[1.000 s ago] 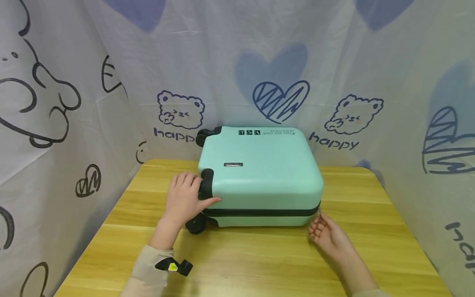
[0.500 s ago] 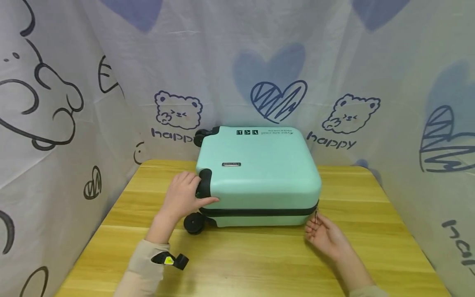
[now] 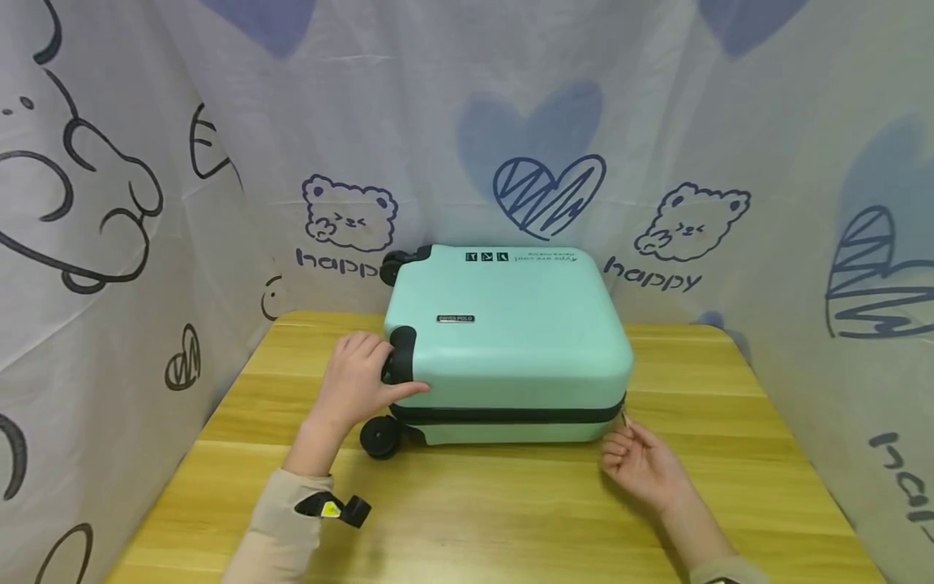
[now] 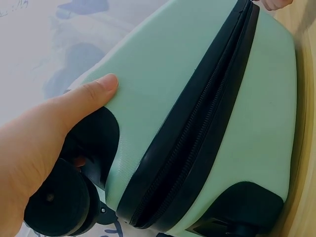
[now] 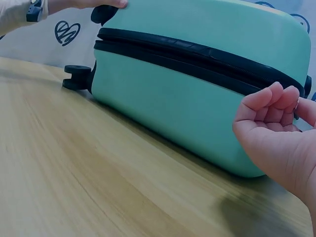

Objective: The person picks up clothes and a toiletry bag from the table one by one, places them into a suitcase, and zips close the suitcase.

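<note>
Your work surface is a wooden table (image 3: 511, 519), enclosed on the left, rear and right by a printed cloth backdrop (image 3: 146, 203) that hangs close to the table edges. The open room lies along the near half of the table, between you and the load; narrower strips of bare wood run to the left and right of it.

Your left hand (image 3: 357, 385) rests on the near left corner of the mint-green suitcase (image 3: 511, 341). Its fingers curl around the black wheel housing (image 3: 400, 365), and the thumb lies flat along the shell, as the left wrist view confirms. A second wheel (image 3: 381, 436) sits just below that hand, touching the table.

The suitcase lies flat on its side at the centre of the table, toward the rear, with its far edge close to the backdrop. A black zipper band (image 3: 511, 414) runs along the near face between the two shell halves.

Your right hand (image 3: 638, 462) sits at the near right corner of the suitcase, palm up, fingers curled. Thumb and fingertips pinch a small zipper pull (image 3: 625, 419) at the end of the band. The two hands are well apart, one at each near corner.
</note>
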Demonstrator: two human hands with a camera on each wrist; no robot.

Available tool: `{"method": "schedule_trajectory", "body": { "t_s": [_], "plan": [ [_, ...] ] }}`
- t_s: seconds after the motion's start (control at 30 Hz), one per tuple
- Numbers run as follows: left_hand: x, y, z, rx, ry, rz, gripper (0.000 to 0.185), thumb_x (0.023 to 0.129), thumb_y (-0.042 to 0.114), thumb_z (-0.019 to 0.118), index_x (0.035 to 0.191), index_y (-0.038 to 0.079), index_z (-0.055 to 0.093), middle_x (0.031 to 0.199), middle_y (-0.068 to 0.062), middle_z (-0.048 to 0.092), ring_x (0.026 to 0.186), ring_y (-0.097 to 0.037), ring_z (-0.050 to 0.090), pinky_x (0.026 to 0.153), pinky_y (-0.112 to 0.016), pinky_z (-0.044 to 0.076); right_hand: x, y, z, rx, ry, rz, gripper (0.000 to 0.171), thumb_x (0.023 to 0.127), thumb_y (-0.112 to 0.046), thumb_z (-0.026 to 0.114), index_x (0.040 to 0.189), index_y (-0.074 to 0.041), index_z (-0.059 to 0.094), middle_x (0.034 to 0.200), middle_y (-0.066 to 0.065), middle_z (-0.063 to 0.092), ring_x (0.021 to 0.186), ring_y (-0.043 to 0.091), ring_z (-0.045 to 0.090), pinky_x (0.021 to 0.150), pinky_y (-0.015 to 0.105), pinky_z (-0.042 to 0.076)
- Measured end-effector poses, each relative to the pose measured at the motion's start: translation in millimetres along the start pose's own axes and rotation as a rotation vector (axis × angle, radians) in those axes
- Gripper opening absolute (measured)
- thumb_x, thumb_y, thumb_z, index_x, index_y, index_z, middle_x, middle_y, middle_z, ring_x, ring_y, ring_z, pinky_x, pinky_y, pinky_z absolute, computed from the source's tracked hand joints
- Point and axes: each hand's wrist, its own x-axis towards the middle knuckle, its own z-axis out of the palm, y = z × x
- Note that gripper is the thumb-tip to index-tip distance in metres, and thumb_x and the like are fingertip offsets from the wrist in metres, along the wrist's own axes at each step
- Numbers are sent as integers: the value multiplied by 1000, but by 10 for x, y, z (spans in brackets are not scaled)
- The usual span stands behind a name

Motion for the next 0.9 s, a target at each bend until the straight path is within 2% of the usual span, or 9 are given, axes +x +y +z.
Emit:
{"method": "schedule_trajectory", "body": {
  "t_s": [0.1,0.27,0.47,0.57,0.7,0.8,0.9],
  "plan": [
    [3,11,-2,5,11,-2,70,60,70,77,84,4,67,85,-10,63,87,-29,56,83,-43,43,8,-11,0,15,-27,12,42,107,-30,23,85,-7,51,79,-3,36,77,10,28,78,25,36],
    [4,24,-9,15,51,3,71,57,69,78,82,4,68,83,-11,64,85,-30,58,80,-44,44,40,-26,-8,24,-46,16,37,106,-25,28,83,-7,51,78,-3,37,77,10,31,80,25,37],
    [14,22,-13,21,71,-3,71,56,69,79,82,4,68,82,-11,64,85,-30,57,80,-44,44,62,-109,33,85,-54,38,29,99,-14,37,70,-11,36,72,-7,27,72,7,28,77,23,34],
    [1,31,-16,22,58,-18,72,56,70,78,83,3,69,83,-11,65,87,-31,57,85,-45,45,27,-182,64,51,-35,49,27,96,-10,37,70,-10,40,71,-8,23,70,6,25,75,22,34],
    [-45,63,-5,28,33,-45,73,59,71,77,85,3,71,87,-12,67,94,-33,59,103,-50,41,-13,-200,64,14,-15,82,26,96,-10,38,71,-9,45,71,-8,24,70,6,26,74,20,36],
    [-60,78,10,28,41,-60,74,59,71,77,86,2,71,88,-14,68,97,-35,59,111,-54,35,27,-137,45,47,-69,106,28,97,-12,39,69,-15,37,71,-10,25,69,4,28,72,15,29],
    [-43,91,17,32,71,-54,75,57,70,78,86,1,71,88,-15,68,96,-35,60,111,-55,35,143,-10,42,47,-111,165,30,98,-14,39,69,-18,31,70,-10,28,68,3,27,70,14,24]
  ]
}}
